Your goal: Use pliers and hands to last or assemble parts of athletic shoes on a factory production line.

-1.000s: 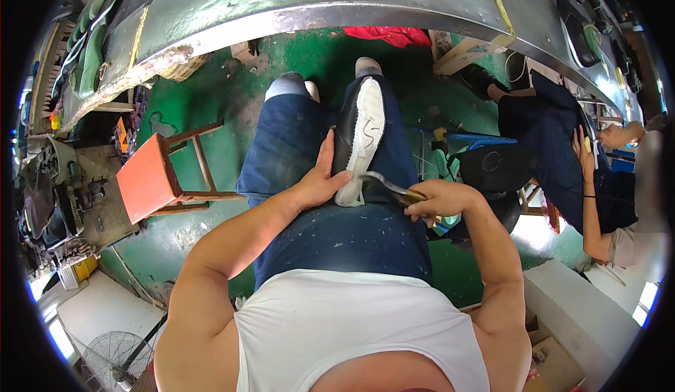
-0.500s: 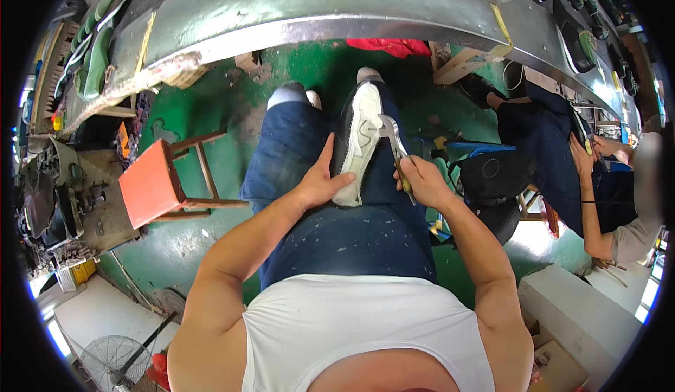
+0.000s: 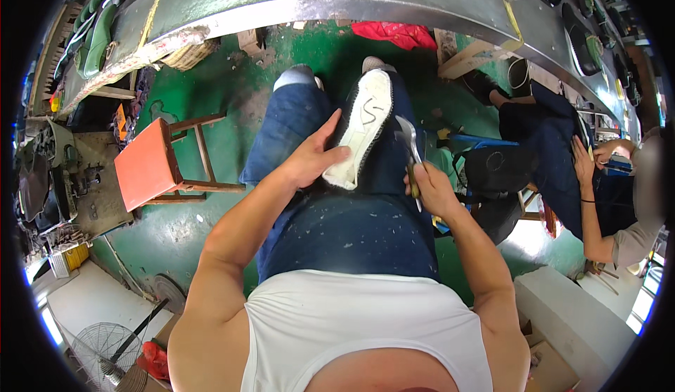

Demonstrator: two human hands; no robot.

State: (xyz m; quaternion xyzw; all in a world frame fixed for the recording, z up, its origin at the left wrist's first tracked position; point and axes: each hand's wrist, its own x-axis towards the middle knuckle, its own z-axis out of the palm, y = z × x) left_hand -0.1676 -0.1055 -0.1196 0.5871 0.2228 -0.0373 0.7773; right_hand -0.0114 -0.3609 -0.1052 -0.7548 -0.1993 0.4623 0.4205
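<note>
A shoe (image 3: 367, 119), black with a pale sole side facing up, lies on my thighs with its toe pointing away from me. A dark curved line runs across that pale side, and small pleats ring its edge. My left hand (image 3: 314, 157) grips the shoe near the heel from the left, thumb on the pale side and fingers partly hidden. In my right hand (image 3: 430, 189) is a hammer (image 3: 413, 147) with a metal head and an olive handle. Its head, slightly blurred, stands apart from the shoe on the right.
A long metal-topped bench (image 3: 302, 14) crosses ahead, with shoe parts at both ends. An orange stool (image 3: 148, 164) stands left on the green floor. At the right a co-worker's hands (image 3: 583, 160) hold dark work. A fan (image 3: 109, 350) is at lower left.
The hammer head has moved from the shoe's right edge away to the right. The shoe has turned to show its pale side more fully and come slightly nearer me.
</note>
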